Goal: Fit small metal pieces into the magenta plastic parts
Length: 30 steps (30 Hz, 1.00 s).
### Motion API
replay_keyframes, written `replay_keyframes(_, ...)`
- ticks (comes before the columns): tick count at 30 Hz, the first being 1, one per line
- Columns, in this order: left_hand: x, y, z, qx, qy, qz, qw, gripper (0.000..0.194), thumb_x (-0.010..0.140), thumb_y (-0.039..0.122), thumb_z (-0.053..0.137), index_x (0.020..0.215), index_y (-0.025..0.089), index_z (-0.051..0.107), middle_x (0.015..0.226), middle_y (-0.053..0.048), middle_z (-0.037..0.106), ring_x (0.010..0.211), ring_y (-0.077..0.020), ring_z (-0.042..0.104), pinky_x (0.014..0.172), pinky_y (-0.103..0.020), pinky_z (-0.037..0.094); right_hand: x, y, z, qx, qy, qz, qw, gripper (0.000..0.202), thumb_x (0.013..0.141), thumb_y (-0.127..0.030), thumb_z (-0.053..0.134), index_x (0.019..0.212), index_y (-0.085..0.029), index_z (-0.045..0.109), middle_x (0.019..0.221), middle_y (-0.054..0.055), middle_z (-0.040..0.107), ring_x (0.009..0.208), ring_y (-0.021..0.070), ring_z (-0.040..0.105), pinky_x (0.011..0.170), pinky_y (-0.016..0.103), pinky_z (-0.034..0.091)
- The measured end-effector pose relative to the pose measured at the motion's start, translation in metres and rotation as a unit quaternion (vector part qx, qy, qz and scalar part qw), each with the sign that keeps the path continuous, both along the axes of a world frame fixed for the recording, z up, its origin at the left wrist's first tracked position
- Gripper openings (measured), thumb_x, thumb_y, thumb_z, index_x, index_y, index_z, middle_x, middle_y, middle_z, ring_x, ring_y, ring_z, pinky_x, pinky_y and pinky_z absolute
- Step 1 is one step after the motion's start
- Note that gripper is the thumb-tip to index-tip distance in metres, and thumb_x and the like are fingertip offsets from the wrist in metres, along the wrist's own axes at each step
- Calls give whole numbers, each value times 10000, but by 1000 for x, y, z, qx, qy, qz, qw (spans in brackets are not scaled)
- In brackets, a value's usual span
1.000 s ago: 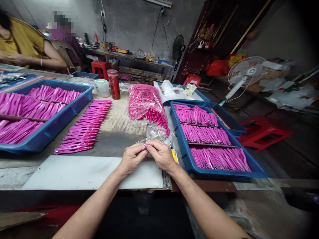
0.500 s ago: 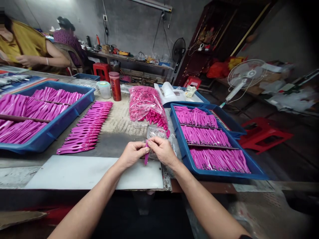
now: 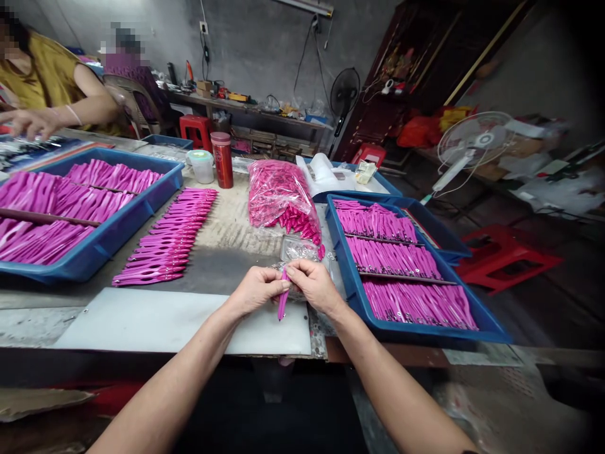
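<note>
Between my two hands is one slim magenta piece [image 3: 283, 304], pointing down toward me above the white board [image 3: 142, 320]. My left hand [image 3: 258, 290] pinches it from the left side, and my right hand [image 3: 312, 285] pinches its upper end. Just beyond my fingers lies a small clear container of tiny metal parts [image 3: 299, 250]. Behind that sits a plastic bag of dark pink pieces [image 3: 281, 192], some spilling from its open mouth. A slanted row of magenta pieces [image 3: 165, 243] lies on the table to the left.
Blue trays full of magenta pieces stand at left [image 3: 137, 211] and right [image 3: 347, 277]. A red tumbler [image 3: 222, 161] and a lidded tub [image 3: 202, 167] stand behind the row. One person in yellow [image 3: 57, 82] reaches over the table at far left; another sits farther back.
The magenta piece now tilts slightly, its lower end a little lower and nearer me. The person in yellow has stretched a hand over the table. The whole view has shifted slightly.
</note>
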<state>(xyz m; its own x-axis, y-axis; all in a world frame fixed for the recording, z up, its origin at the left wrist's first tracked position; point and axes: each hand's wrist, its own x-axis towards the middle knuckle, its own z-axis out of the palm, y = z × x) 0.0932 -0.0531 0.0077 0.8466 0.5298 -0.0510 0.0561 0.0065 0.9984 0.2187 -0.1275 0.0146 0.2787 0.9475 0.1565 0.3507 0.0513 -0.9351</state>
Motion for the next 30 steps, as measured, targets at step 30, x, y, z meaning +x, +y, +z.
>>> replay_keyframes(30,-1,-62,-19,392,-6,160,906,183,845,231,377,926,173,530,747,-43,588,672,-141,556,599,-236,459,-21,-44,-10,-10,-16,-167,986,270,755,-342,456,538,-183,430,510,-37,397,504,102,376,472,216,328)
